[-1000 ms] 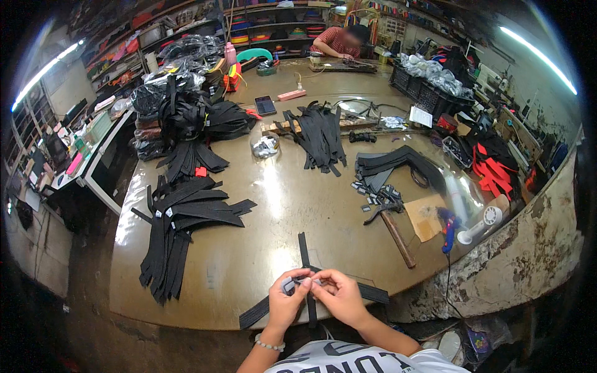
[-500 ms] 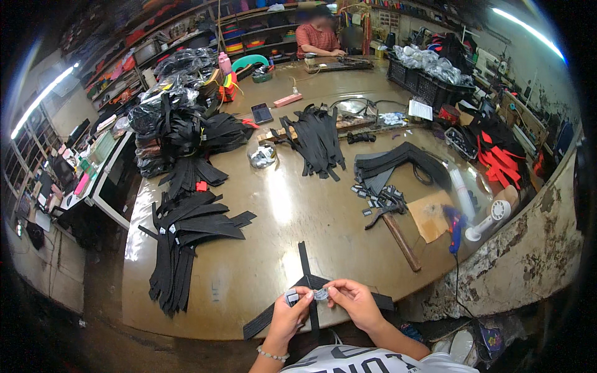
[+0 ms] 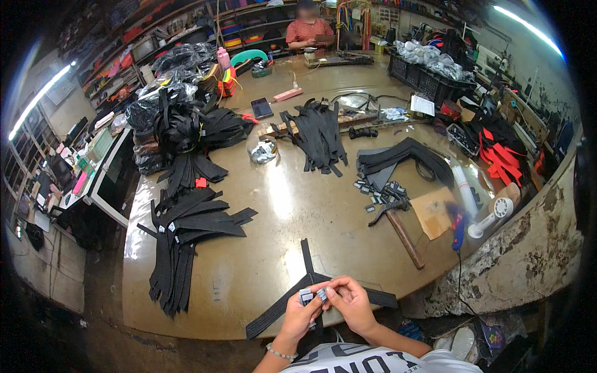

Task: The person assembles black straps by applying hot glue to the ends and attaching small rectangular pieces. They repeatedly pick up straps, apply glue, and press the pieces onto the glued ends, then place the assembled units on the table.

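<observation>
My left hand (image 3: 298,317) is closed on several small grey-and-white labels (image 3: 305,296) near the table's front edge. My right hand (image 3: 354,306) meets it, thumb and fingertips pinching one small label (image 3: 322,294) between the two hands. Just beyond and under my hands lie black webbing straps (image 3: 278,309): two angled arms joined at a point, with a narrow strip (image 3: 306,255) running through and away from me. My fingers hide part of that joint. More small dark labels (image 3: 387,193) lie loose in a heap to the right.
A hammer (image 3: 404,237), brown board (image 3: 433,213), glue gun (image 3: 459,230) and white handheld fan (image 3: 490,219) lie right. Black straps (image 3: 177,248) pile up left; others (image 3: 316,138) lie mid-table beside a clear tub (image 3: 262,151). Someone in a red striped shirt (image 3: 309,31) sits across the table.
My hands have drawn closer together, and the label between them has turned. The person across has shifted left and raised their hands. The view has tilted slightly.
</observation>
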`<state>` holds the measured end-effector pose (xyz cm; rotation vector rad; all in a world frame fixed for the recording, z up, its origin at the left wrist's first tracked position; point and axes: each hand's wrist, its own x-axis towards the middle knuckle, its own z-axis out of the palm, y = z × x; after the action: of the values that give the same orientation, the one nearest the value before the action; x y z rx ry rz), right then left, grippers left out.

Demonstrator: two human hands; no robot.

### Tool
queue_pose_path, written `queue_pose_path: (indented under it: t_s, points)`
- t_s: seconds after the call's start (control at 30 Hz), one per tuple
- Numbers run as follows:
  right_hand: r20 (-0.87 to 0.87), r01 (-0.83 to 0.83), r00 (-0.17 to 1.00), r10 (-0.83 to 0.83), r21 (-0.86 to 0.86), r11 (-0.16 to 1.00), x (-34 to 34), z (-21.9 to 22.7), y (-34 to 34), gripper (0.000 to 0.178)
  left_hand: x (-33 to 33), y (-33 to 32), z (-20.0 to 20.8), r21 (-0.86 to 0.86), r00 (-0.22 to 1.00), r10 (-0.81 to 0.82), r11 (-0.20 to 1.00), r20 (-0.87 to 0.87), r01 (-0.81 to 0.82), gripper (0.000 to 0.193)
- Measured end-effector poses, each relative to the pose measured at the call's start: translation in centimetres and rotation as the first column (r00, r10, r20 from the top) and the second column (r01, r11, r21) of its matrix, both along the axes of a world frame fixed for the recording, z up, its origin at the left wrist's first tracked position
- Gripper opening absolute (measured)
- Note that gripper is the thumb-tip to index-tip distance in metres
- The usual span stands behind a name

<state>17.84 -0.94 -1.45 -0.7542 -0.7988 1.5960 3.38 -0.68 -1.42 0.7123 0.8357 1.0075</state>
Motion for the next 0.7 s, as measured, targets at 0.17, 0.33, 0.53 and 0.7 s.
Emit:
queue_pose_path:
  t_s: [0.17,0.33,0.53,0.7]
  points:
    - [-0.041,0.031,0.999,-0.034,-0.069,0.997,0.1,-0.2,0.6,0.039,-0.2,0.1,-0.5,0.038,0.996,-0.054,0.998,0.074,0.051,0.036]
    - [0.074,-0.048,0.996,0.058,-0.134,0.99,0.9,0.3,0.9,0.031,0.1,-0.1,0.1,-0.097,0.995,0.065,0.993,-0.072,-0.071,0.031]
    - [0.615,-0.141,0.788,-0.012,0.199,0.97,1.8,3.0,0.7,0.026,-0.6,-0.3,3.0,0.268,0.837,0.236,0.957,-0.493,-0.112,0.019]
    - [0.682,-0.185,0.73,-0.045,0.261,0.948,2.2,5.0,1.2,0.02,-0.8,-0.3,4.2,0.392,0.749,0.313,0.917,-0.583,-0.079,0.018]
